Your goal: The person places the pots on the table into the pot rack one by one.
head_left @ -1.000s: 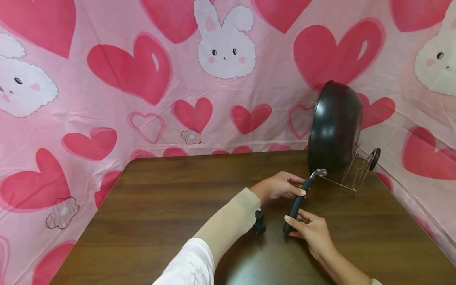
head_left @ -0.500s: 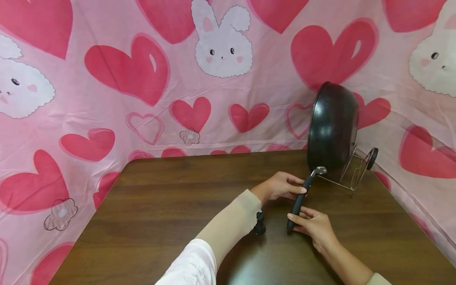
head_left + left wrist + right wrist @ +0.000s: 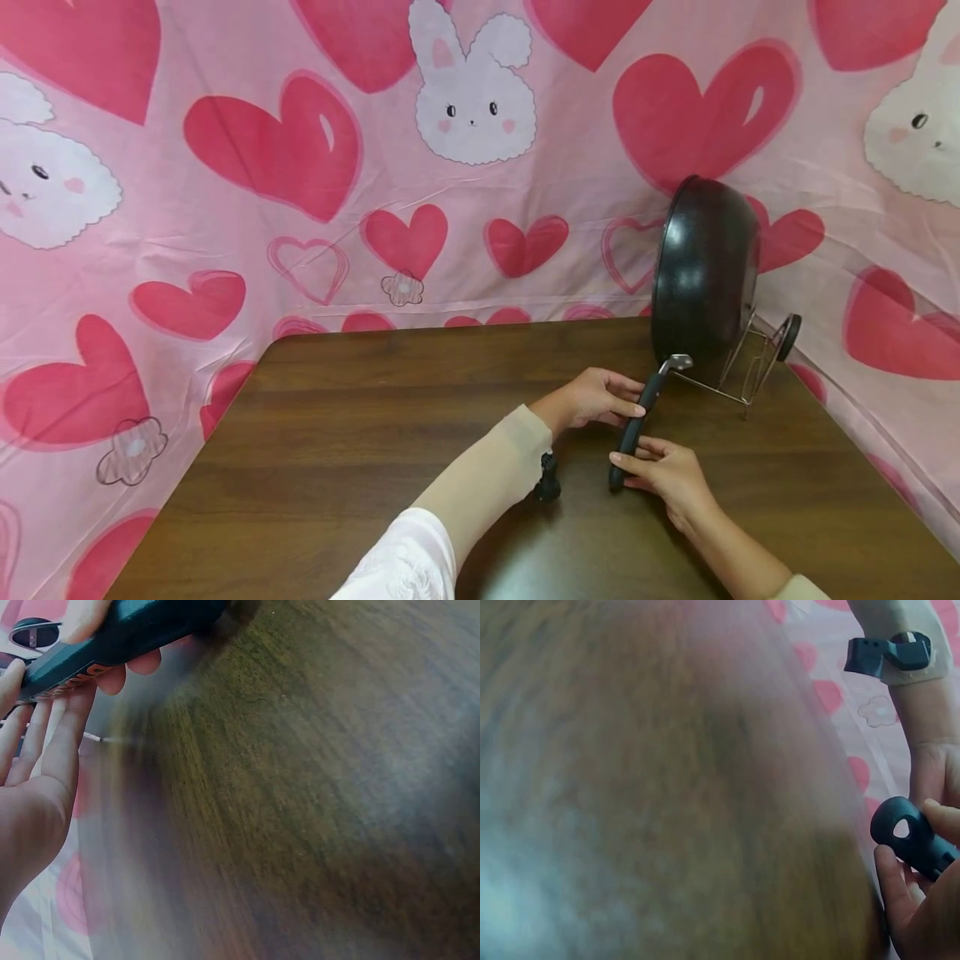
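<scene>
In the head view a deep black pan stands on its side against a wire rack, its rounded outside facing right. Its black handle slants down toward me from a silver bracket. My left hand holds the handle's upper part, thumb on top. Lower down, my right hand pinches the handle close to its end. Reddish lettering shows on the handle in the left wrist view. The right wrist view shows a hole through the handle's end, with right-hand fingers beside it.
A black round disc is at the right side of the rack. The brown wooden table reaches back to a pink cloth with hearts and rabbits. A small black camera mount hangs under the left wrist.
The handle's lower end has shifted slightly to the right, and my right hand with it. The pan stays nearly in place, and both hands keep their hold.
</scene>
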Demonstrator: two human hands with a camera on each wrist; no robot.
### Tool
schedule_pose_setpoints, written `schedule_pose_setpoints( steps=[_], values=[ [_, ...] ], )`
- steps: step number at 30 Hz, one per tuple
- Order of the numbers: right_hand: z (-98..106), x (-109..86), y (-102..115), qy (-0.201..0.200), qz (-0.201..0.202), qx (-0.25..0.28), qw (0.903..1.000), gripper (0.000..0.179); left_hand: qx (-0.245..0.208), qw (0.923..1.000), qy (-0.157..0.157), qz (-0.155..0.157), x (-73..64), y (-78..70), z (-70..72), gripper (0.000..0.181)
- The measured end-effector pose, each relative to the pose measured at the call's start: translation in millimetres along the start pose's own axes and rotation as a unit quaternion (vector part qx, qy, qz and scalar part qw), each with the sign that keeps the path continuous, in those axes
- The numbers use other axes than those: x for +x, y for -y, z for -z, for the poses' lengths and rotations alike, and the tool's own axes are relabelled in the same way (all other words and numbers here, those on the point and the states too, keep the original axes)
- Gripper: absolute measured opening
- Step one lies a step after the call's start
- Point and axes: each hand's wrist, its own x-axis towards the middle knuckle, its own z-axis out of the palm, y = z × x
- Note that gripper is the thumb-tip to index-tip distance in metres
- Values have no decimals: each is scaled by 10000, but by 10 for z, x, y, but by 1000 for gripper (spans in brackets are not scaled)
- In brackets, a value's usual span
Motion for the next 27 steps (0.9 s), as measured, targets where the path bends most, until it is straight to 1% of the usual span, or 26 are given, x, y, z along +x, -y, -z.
schedule_pose_setpoints(
  steps=[4,8,12,14,19,23,25,27],
  values=[
    [19,-16,9,-42,-7,-134,9999,63,-41,10000,17,-40,-21,19,7,30],
    [54,-34,37,-98,57,-350,9993,62,-116,9998,27,-158,-59,40,29,32],
    [120,-39,89,-251,249,-719,9968,58,-205,9994,-66,-289,-111,77,89,36],
    [155,-40,116,-344,365,-981,9939,58,-257,9990,-113,-359,-139,105,131,38],
    [228,-66,165,-528,739,-1574,9833,59,-315,9979,-207,-534,-220,160,222,37],
    [226,-85,196,-724,1189,-1833,9731,51,-160,9966,-385,-711,-322,209,289,36],
    [212,-94,206,-817,1400,-1992,9665,46,-14,9956,-478,-801,-384,244,323,35],
    [196,-103,216,-958,1598,-2219,9571,42,81,9945,-553,-890,-443,279,353,34]
  ],
)
